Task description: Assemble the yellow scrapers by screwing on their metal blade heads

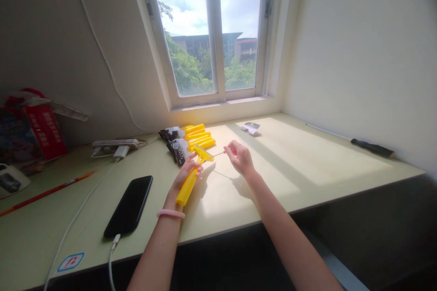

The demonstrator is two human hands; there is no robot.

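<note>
My left hand (pixel 187 173) is closed round the neck of a yellow scraper (pixel 187 186), its wide head tilted up and its thick handle pointing down toward me. In my right hand (pixel 239 157), the fingers pinch a thin metal rod (pixel 219 153); its far end reaches the right corner of the scraper's head. Whether it is a hex key or a slim screwdriver is too small to tell. Just behind the left hand lie several more yellow-handled scrapers (pixel 200 136) with their heads in black packaging (pixel 175 150).
A black phone (pixel 129 207) on a white cable lies left on the desk (pixel 273 177). Farther back are a power strip (pixel 116 145) and a crumpled wrapper (pixel 251 128). A long screwdriver (pixel 372 148) rests by the right wall. An orange-red stick (pixel 44 194) lies far left.
</note>
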